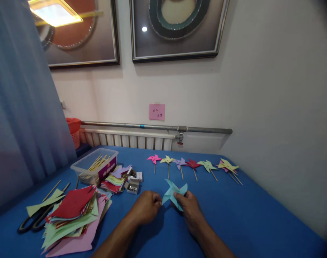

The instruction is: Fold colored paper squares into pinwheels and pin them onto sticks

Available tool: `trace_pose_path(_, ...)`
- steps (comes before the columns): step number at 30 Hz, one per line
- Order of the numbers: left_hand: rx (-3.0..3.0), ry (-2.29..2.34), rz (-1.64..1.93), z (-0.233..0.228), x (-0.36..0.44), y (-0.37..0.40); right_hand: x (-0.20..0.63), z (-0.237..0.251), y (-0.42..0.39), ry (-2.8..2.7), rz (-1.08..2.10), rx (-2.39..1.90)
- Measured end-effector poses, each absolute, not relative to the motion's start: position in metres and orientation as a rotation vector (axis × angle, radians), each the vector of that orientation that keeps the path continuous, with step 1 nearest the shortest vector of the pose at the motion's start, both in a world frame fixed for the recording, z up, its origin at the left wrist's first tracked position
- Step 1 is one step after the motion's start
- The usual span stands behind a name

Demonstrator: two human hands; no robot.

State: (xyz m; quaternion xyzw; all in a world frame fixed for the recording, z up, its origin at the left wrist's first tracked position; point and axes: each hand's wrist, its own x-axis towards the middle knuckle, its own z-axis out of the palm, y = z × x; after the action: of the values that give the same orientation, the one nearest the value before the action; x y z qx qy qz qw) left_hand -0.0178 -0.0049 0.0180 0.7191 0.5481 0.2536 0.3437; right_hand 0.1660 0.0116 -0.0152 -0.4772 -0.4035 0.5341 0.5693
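A light blue paper pinwheel (169,193) is folded into pointed blades above the blue table. My right hand (191,209) grips it, thumb pressed on its middle and fingers behind. Just left of the pinwheel is my left hand (148,207), its fingers curled in a pinch by the lower left blade. Whatever that pinch may hold is hidden. Behind the hands lie two small boxes: an open box of metal pins or tacks (132,186) and a second small box (138,175). No stick shows on the light blue pinwheel.
Several finished pinwheels on sticks, such as a red one (193,164), lie along the far side. On the left are a plastic tub (109,168) with wooden sticks, a stack of coloured paper (74,204), smaller paper pieces (116,179) and black-handled scissors (39,219). A radiator (125,139) stands behind.
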Motion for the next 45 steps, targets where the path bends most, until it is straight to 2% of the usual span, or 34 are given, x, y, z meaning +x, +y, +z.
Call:
trace_pose_path(7, 1.837, 1.411, 0.58, 0.02, -0.02, -0.006, 0.175, -0.019, 0.016, -1.022, 1.21, -1.198)
trace_pose_path(16, 1.75, 1.311, 0.683, 0.013, -0.02, -0.003, 0.175, -0.014, 0.017, -1.026, 1.263, -1.156)
trace_pose_path(22, 1.389, 1.279, 0.969, 0.005, -0.018, 0.012, 0.173, -0.007, 0.017, -0.888, 1.306, -1.076)
trace_pose_path(32, 1.212, 1.155, 1.136, -0.005, -0.006, 0.02, 0.144, -0.008, -0.014, -1.687, 0.958, -1.215)
trace_pose_path(45, 1.084, 1.101, 1.159, -0.002, 0.001, 0.013, 0.147, -0.01, -0.013, -1.699, 0.986, -1.238)
